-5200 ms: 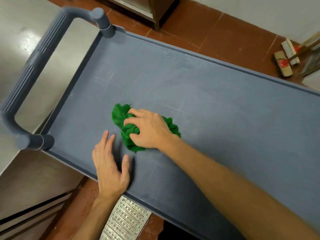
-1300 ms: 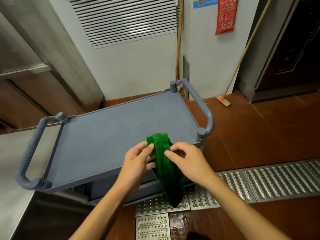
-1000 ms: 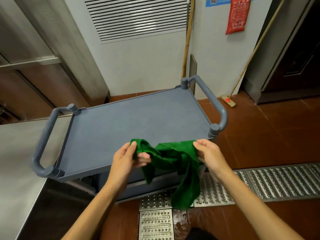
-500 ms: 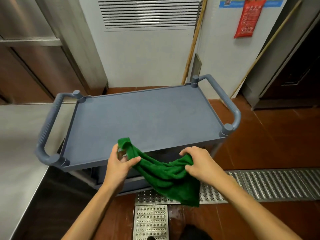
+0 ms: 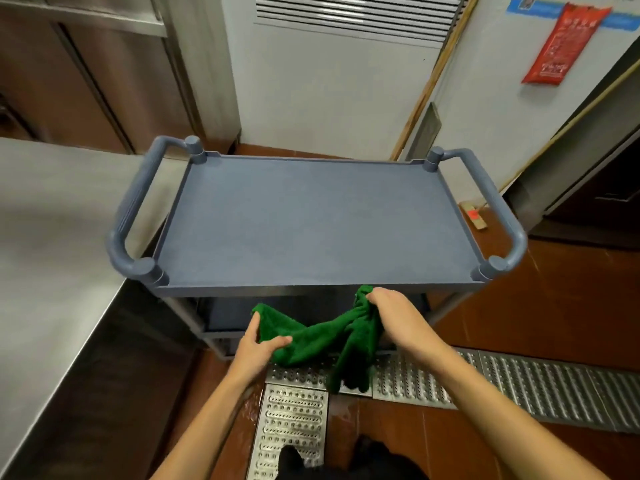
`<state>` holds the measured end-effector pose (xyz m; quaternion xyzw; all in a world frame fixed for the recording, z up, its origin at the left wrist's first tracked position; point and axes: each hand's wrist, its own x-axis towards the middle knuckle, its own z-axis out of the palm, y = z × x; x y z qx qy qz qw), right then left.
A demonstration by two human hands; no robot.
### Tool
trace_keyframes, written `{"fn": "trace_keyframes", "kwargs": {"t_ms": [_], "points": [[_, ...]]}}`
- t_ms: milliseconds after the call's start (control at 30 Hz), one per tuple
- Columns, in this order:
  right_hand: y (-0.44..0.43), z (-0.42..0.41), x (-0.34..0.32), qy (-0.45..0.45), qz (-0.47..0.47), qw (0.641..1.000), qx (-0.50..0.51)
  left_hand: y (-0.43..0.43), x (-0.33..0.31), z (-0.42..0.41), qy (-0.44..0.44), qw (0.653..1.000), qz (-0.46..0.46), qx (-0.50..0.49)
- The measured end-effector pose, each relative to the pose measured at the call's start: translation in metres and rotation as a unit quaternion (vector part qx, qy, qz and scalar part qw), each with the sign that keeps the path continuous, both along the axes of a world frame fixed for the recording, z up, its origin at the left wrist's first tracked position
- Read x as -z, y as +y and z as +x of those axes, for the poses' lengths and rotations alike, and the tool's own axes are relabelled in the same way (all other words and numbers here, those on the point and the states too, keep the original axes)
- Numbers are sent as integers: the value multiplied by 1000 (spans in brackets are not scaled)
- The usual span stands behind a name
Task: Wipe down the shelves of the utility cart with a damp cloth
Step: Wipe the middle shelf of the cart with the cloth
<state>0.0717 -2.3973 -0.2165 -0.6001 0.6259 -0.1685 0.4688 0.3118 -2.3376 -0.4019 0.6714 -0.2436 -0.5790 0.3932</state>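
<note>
Both hands grasp the cloth (image 5: 311, 337) off the cart (image 5: 311, 285): left hand (image 5: 258, 351) pinching, right hand (image 5: 394, 317) clenched round it. Judged step: refolding. Next: wipe the lower shelf (image 5: 228, 315).

Steel counter (image 5: 52, 237) on my left, perforated drain grates (image 5: 519, 386) across the red tile floor (image 5: 554, 299) below me. A wooden pole (image 5: 431, 81) leans on the wall near a red poster (image 5: 561, 43).

Red wall pouch (image 5: 554, 46), seemingly pale lettering, too blurred to read, blue strip label (image 5: 543, 9) likewise
</note>
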Motion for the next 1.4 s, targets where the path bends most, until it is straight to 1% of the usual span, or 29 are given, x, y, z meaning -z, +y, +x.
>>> {"fn": "trace_keyframes", "kwargs": {"t_ms": [33, 100, 167, 233, 267, 333, 367, 500, 533, 600, 667, 733, 800, 833, 867, 900, 967, 1000, 1033, 1133, 1200, 1233, 1333, 1400], "points": [[1, 6, -3, -73, 31, 996, 50, 2, 4, -2, 5, 1000, -1, -15], [0, 14, -8, -213, 93, 965, 119, 7, -34, -18, 4, 1000, 9, -27], [-1, 18, -15, -289, 107, 943, 124, 9, -43, -26, 24, 996, 59, -65], [-1, 24, -22, -338, 96, 931, 102, 14, -42, -29, 35, 991, 71, -110], [-1, 26, -25, -352, 89, 927, 97, 14, -38, -30, 36, 990, 70, -114], [2, 31, -30, -364, 79, 924, 91, 20, -27, -26, 34, 992, 48, -109], [3, 34, -32, -363, 76, 925, 87, 24, -30, -25, 33, 995, 39, -91], [11, 44, -39, -363, 84, 925, 66, 35, -22, -15, 17, 999, 47, 18], [13, 47, -40, -366, 90, 924, 64, 37, -20, -12, 37, 998, 52, 23], [17, 51, -39, -374, 102, 920, 60, 41, -11, -12, 119, 991, 58, 10], [20, 54, -36, -384, 109, 915, 59, 47, -12, -22, 185, 982, 30, -3], [23, 56, -32, -401, 113, 907, 63, 51, -13, -38, 221, 975, -5, -20], [25, 55, -28, -419, 118, 897, 76, 54, -12, -52, 242, 969, -6, -46], [26, 54, -26, -426, 121, 893, 83, 55, -10, -57, 260, 963, 1, -69], [26, 53, -24, -429, 126, 890, 90, 56, -10, -59, 302, 949, 2, -89], [27, 51, -23, -430, 131, 888, 96, 57, -9, -60, 354, 929, -1, -106], [26, 44, -17, -426, 141, 888, 106, 57, -9, -56, 471, 874, -42, -108], [26, 41, -15, -420, 146, 889, 105, 57, -10, -53, 501, 858, -59, -100], [25, 37, -12, -412, 151, 893, 102, 57, -9, -49, 497, 859, -69, -103], [21, 29, -3, -376, 158, 909, 89, 59, 0, -33, 380, 905, -50, -183], [17, 26, 9, -348, 157, 920, 85, 61, 6, -19, 316, 912, -30, -260], [15, 25, 17, -338, 157, 924, 83, 61, 8, -12, 280, 920, -26, -273], [9, 21, 44, -322, 154, 931, 75, 57, 21, 3, 128, 962, -37, -238], [3, 16, 65, -314, 144, 935, 79, 52, 33, 10, 25, 974, -59, -216]]}}
